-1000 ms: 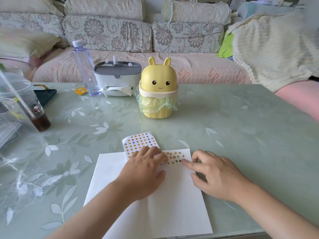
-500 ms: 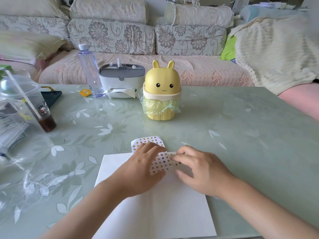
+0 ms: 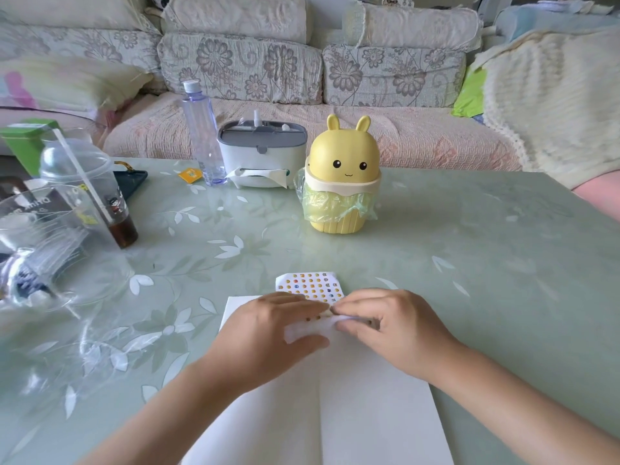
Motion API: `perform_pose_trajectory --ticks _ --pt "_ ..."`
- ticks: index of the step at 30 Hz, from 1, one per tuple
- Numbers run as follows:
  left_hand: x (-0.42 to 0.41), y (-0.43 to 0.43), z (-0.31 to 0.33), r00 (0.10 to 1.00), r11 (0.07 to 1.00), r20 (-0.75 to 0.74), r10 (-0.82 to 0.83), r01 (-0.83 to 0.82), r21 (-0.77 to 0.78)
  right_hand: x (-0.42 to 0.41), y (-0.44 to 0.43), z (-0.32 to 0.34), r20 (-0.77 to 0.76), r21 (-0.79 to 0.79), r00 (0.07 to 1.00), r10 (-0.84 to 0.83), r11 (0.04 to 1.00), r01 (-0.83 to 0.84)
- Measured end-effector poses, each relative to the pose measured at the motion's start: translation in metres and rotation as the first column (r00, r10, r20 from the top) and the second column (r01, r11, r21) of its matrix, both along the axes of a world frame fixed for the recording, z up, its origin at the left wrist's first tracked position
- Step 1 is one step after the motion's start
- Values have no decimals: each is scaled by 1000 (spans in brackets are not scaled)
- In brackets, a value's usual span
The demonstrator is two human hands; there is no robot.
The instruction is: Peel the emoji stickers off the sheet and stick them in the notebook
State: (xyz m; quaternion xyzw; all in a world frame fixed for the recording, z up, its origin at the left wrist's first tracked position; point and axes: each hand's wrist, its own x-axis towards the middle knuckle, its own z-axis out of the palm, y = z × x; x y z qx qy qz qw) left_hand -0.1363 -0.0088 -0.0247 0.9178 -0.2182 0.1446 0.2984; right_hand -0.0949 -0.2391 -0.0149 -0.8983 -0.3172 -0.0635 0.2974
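Green glass worktop (image 3: 469,263), with two hands meeting over the sticker sheet (image 3: 310,283) on the open notebook (image 3: 369,414).

At far left a domed plastic cup (image 3: 80,182) is partly blurred, and the yellow rabbit bin (image 3: 342,176) stands well beyond the hands. The left hand (image 3: 265,333) covers the sheet's near half with its grip closed on it, fingers on top and thumb under a fold of white backing that has curled up since half a second ago. The right hand (image 3: 399,327) rested apart on the page a second ago. It has come in until its fingertips touch the left's, thumb and forefinger pinching the lifted edge. Only the sheet's far end shows, jutting past the notebook's top edge onto the worktop. Whether a single sticker sits in the pinch is too blurred to tell. The frame cuts off the notebook's near edge.
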Motion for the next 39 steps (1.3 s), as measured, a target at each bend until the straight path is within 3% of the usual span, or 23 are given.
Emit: perform_pose_trajectory --ticks 4,8,12,16,22,28,30,33,35,36,39 --pt "-3 -4 6 996 997 83 14 -7 -81 -1 7 6 5 28 1000 29 999 -29" --pt "1 1 6 986 999 164 29 -33 23 1 10 9 70 10 997 16 1000 -16" --pt "4 12 13 989 998 133 58 -61 16 3 11 12 160 82 987 -32 996 19" --pt "3 24 19 990 999 139 38 -41 22 5 7 18 58 178 998 -33 984 22" --pt "1 20 13 978 997 208 30 -43 58 7 -1 24 -110 45 993 39 998 -34" --pt "-2 17 11 982 989 139 128 -137 57 8 2 13 289 46 957 8 999 -22" --pt "-10 11 16 965 965 17 261 -261 11 9 1 11 420 55 907 5 998 -31" --pt "-17 2 32 808 831 -442 391 -516 -208 9 0 12 574 53 818 -27 999 -4" --pt "-19 -1 40 642 746 -738 207 -592 -306 10 2 13 626 44 779 -37 999 11" --pt "-20 -3 42 578 710 -811 93 -609 -353 10 3 13 644 37 765 -29 999 8" --pt "-22 -10 40 534 544 -840 -95 -679 -493 9 7 12 679 -8 734 20 1000 -20"
